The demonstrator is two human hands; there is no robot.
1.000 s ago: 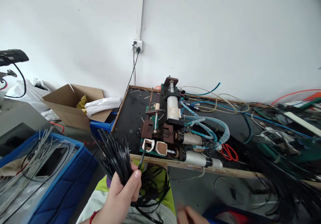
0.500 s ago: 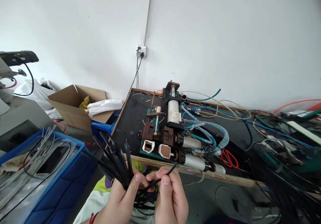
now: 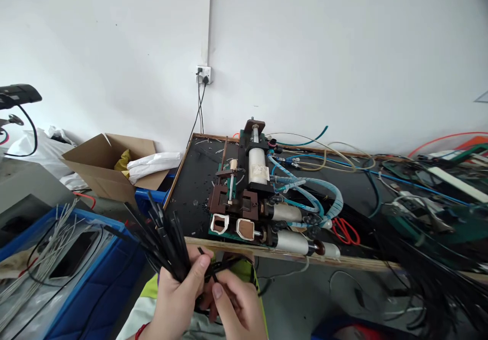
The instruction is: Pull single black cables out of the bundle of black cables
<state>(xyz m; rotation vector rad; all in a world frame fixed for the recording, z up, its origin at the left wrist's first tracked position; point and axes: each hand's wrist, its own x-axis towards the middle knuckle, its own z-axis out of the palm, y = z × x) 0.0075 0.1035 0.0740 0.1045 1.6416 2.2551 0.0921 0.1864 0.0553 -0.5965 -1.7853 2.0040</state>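
My left hand is wrapped round a bundle of black cables, whose ends fan up and to the left. Close beside it, my right hand pinches a single black cable between thumb and fingers, its end pointing up and left by the left thumb. More black cable loops partly show between and below the hands. Beyond them, on the bench, stands a pneumatic fixture with brown clamp blocks, white cylinders and two white-rimmed openings at its front.
At left, a blue bin holds pale wires and a phone. Behind it sits an open cardboard box. Blue air hoses curl right of the fixture. A pile of black cables hangs over the bench's right front edge.
My right hand has moved left, closer to my left hand. The cable in it pointed up and right and now points up and left. The view has shifted slightly right.
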